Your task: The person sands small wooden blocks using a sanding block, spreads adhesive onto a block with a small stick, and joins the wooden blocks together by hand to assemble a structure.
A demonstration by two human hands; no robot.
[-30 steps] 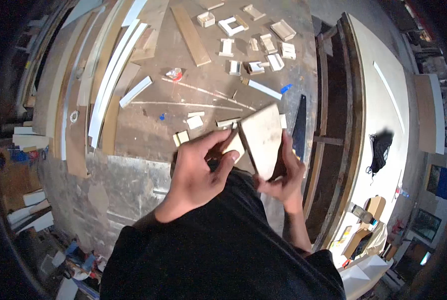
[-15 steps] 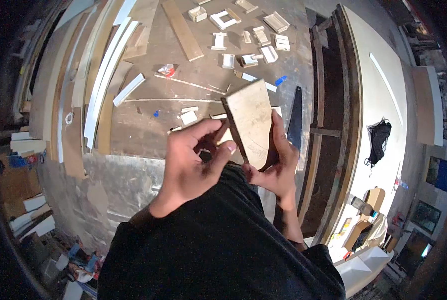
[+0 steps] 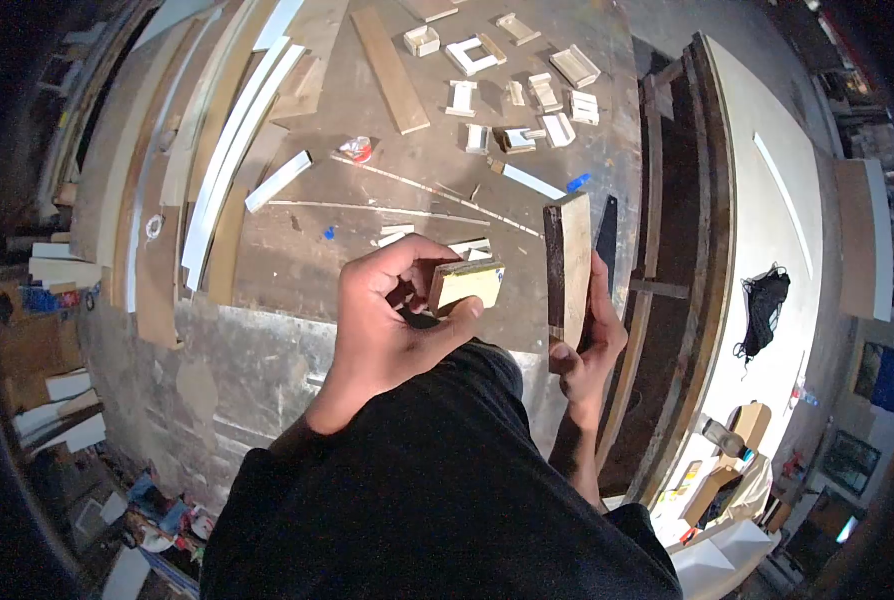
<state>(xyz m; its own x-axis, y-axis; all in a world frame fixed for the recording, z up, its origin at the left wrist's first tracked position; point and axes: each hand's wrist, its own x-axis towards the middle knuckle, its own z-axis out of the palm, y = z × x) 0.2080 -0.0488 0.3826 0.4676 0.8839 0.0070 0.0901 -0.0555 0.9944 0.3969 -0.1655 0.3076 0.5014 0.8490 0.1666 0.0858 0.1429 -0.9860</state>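
Note:
A small pale wooden block [image 3: 464, 286] is pinched between the thumb and fingers of my left hand [image 3: 382, 320], its yellowish face showing. To its right, my right hand [image 3: 595, 345] grips a larger wooden piece [image 3: 570, 265] by its lower right side. That piece stands nearly upright, with a dark narrow edge turned to the left. A gap separates the two pieces. Just beyond my left hand, small pale offcuts [image 3: 470, 246] lie on the table [image 3: 317, 250]. The back of the larger piece is hidden.
Several small wooden assemblies [image 3: 475, 55] lie on the far part of the table. A red and white container [image 3: 358, 150] stands nearer. Long boards [image 3: 237, 150] are at the left, a dark saw blade [image 3: 607, 235] at the right. Black cord [image 3: 764, 312] rests on a white panel [image 3: 767, 215].
The larger piece has turned from showing its broad face to a narrower view and moved right, away from the small block. The block has turned and shows more plainly in my left hand.

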